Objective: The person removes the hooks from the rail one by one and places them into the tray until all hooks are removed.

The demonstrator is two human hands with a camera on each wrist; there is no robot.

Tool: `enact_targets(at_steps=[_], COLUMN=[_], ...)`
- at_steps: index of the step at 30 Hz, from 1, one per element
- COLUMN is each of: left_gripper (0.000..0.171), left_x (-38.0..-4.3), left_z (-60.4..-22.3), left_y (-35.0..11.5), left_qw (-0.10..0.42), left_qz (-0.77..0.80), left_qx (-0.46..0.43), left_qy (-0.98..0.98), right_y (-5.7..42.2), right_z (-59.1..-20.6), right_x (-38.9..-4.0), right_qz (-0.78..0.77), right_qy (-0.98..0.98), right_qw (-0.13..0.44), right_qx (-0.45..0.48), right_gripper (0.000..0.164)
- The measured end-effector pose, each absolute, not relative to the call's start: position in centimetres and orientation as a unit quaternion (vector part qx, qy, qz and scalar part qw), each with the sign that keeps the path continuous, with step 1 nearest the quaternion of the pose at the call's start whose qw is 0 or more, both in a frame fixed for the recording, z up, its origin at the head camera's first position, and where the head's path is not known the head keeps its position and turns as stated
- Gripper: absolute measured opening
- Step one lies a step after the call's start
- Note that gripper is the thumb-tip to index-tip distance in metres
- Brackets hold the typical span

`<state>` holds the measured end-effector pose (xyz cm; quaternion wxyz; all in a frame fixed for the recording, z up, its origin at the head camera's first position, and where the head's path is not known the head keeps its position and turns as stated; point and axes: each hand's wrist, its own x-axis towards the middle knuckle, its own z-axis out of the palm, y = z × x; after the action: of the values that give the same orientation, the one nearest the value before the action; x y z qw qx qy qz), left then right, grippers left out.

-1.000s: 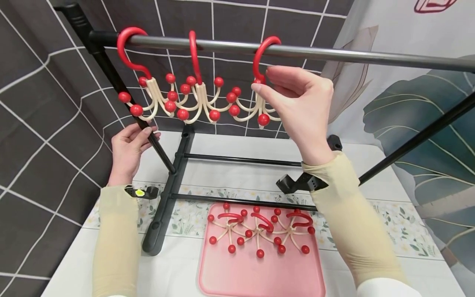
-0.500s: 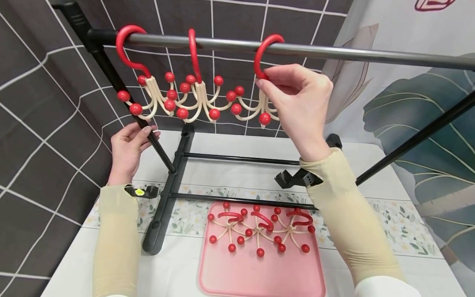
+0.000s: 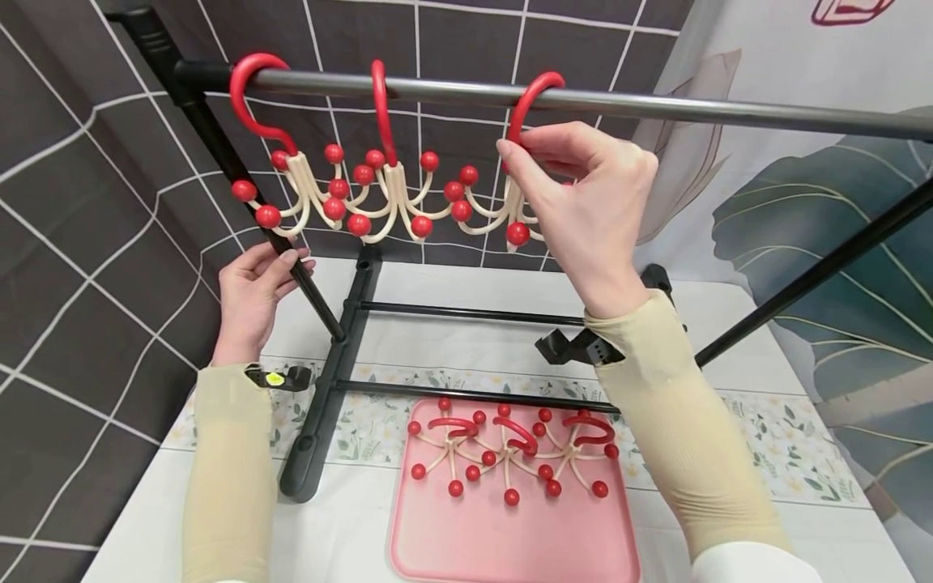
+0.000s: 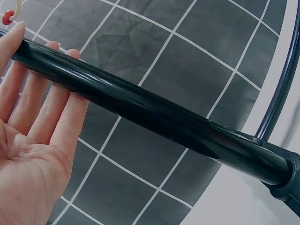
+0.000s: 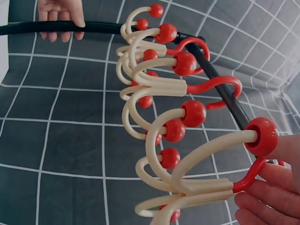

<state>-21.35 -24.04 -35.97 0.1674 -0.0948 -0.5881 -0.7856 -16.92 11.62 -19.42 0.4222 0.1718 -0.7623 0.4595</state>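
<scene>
Three octopus-style hangers with red hooks and cream, red-balled arms hang from the rack's grey top bar [image 3: 670, 107]: one at the left [image 3: 302, 186], one in the middle [image 3: 396, 190] and one at the right [image 3: 513, 198]. My right hand [image 3: 601, 198] pinches the right hanger's red hook [image 3: 518, 117] between thumb and fingers, just under the bar. Part of that hanger is hidden behind the hand. My left hand [image 3: 248, 295] holds the rack's black left post [image 3: 309, 287]. In the left wrist view, the thumb lies in front of the post [image 4: 140, 101] and the fingers pass behind it.
On a pink tray [image 3: 510, 542] below the rack lie three more such hangers [image 3: 508, 453], side by side. Black crossbars [image 3: 474, 312] join the rack's feet low over the white table. A dark tiled-pattern backdrop [image 3: 459, 40] stands close behind, and a leaf-print curtain [image 3: 824, 243] hangs at right.
The right hanger's hook has shifted a little to the right along the bar with my right hand on it, and its hand has crept slightly higher. My left hand has stayed on the post.
</scene>
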Motion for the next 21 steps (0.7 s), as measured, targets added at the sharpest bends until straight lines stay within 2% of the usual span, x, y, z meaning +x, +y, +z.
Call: enact_targets(at_steps=[9,16,21], left_gripper=[0.026,0.028,0.026], left_x=[-21.3,-21.3,-21.4], left_z=[-35.9,-36.0,-35.9], left_y=[-24.1,-23.9,-24.0], left_qw=[0.167,0.166,0.167], left_qz=[-0.784,-0.79,-0.787], left_qx=[-0.093,-0.096,-0.098], left_qy=[-0.59,-0.583,-0.586], right_y=[12.7,13.7,14.3], right_z=[-19.3,-18.4,-17.5], right_x=[-16.3,-15.5,-14.8], right_qz=[0.489,0.504,0.503], right_qy=[-0.742,-0.76,-0.765], right_qw=[0.415,0.386,0.381], right_qx=[0.194,0.139,0.132], right_gripper=[0.014,0.015,0.015])
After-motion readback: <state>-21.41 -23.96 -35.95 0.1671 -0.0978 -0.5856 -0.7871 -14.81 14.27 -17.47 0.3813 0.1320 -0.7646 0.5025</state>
